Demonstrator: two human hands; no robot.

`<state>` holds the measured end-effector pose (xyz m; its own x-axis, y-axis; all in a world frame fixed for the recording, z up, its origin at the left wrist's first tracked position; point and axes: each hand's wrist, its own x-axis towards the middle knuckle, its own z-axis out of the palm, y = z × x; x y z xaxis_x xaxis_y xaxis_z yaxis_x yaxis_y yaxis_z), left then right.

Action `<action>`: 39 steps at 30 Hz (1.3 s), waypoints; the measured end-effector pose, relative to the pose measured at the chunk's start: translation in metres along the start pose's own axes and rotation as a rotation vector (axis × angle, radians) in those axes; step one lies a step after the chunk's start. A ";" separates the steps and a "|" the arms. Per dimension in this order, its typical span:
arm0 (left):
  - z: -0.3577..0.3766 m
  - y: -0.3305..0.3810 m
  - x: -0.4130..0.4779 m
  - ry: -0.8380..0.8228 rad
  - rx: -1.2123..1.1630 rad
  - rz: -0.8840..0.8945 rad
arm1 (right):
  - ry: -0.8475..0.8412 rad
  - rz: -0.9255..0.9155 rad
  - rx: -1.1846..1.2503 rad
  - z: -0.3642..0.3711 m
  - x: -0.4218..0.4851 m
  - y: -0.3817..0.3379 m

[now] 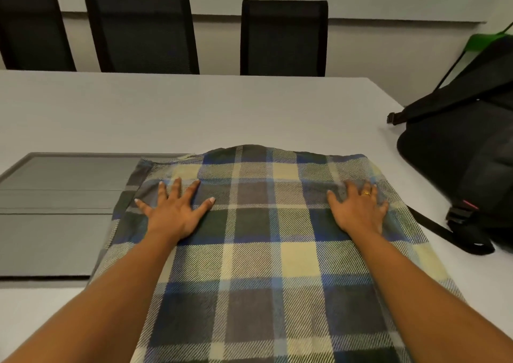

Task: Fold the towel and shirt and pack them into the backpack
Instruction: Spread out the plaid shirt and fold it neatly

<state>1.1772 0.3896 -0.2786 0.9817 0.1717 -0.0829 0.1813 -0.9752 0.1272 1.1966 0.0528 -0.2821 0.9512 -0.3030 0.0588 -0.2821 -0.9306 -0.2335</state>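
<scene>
A plaid towel [258, 246] in blue, grey and pale yellow lies spread on the white table, folded over with a doubled edge on its left side. My left hand [173, 210] presses flat on the towel's far left part, fingers spread. On the towel's far right part rests my right hand [359, 210], flat, with a ring on one finger. A black backpack [466, 140] with a green patch sits on the table at the right edge. No shirt is in view.
A grey recessed panel [61, 212] is set into the white table [194, 113] to the left, partly under the towel. Three black chairs [283, 38] stand along the table's far side. A backpack strap [444, 232] trails near the towel's right edge.
</scene>
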 end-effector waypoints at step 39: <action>-0.002 0.029 -0.007 0.192 -0.001 0.100 | -0.131 -0.004 -0.008 -0.021 -0.042 -0.003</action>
<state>1.1757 0.3606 -0.2722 0.9879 0.0979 0.1200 0.0826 -0.9885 0.1265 1.1552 0.0641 -0.2639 0.9605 -0.2700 -0.0672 -0.2782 -0.9335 -0.2262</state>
